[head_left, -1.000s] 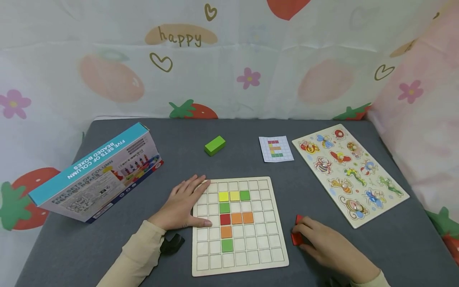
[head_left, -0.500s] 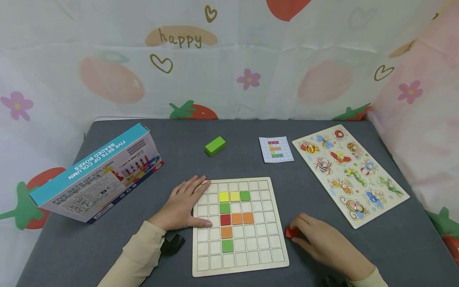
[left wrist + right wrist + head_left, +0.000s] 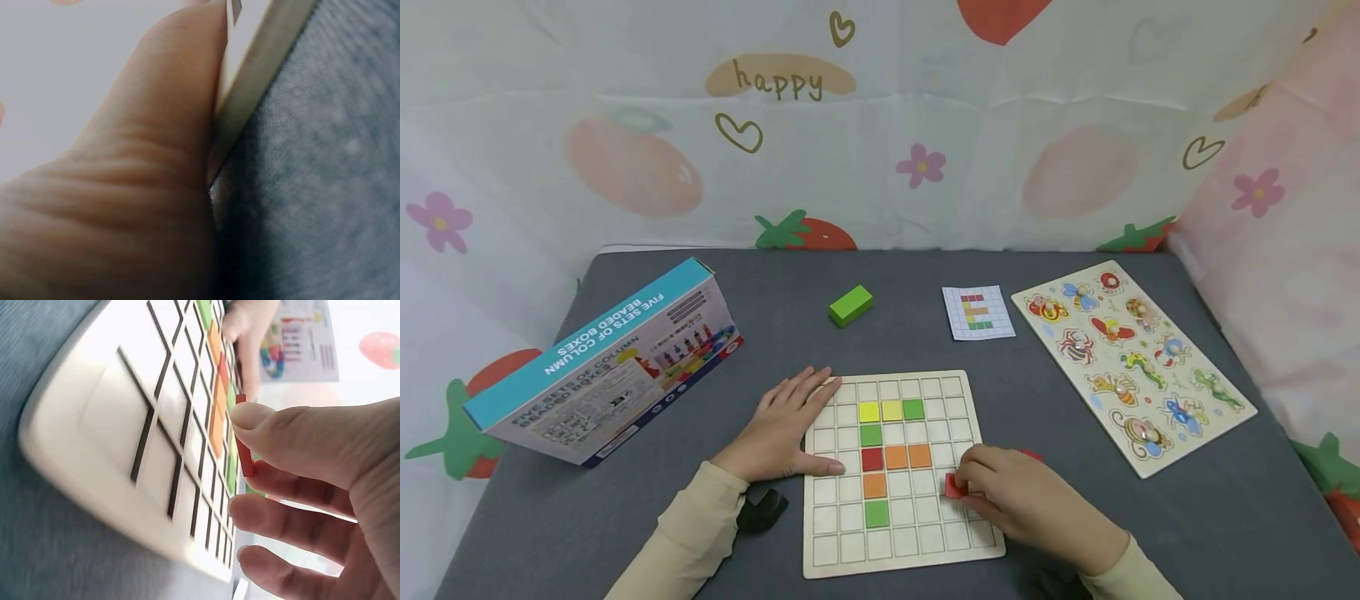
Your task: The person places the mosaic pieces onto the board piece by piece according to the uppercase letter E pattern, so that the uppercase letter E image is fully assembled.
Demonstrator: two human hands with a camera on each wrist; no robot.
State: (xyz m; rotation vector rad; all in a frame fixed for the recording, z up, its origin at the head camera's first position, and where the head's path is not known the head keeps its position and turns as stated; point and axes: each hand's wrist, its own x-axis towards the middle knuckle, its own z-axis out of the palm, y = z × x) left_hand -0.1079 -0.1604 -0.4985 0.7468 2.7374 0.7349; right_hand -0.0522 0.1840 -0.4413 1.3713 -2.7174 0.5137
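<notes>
A square wooden grid board [image 3: 904, 542] lies on the grey cloth, carrying yellow, green, red and orange square tiles in some of its cells. My left hand [image 3: 782, 433] rests at the board's left edge with fingers spread and the thumb lying over the border; in the left wrist view the thumb side [image 3: 156, 137] runs along the board's edge. Over the right part of the board, my right hand [image 3: 1037, 504] pinches a thin red tile [image 3: 246, 459] between thumb and index finger, the other fingers loosely bent. Another bit of red [image 3: 1031, 454] shows behind the right hand, mostly hidden.
A green block [image 3: 851, 306] stands beyond the board, with a small pattern card [image 3: 978, 313] to its right. An insect puzzle board [image 3: 1131, 367] lies at the right. At the left is a blue-topped box [image 3: 610, 367]. A printed curtain hangs behind.
My right hand has pulled a red tile away from the red pieces at the right and carried it left over the board. The left hand has stayed in place.
</notes>
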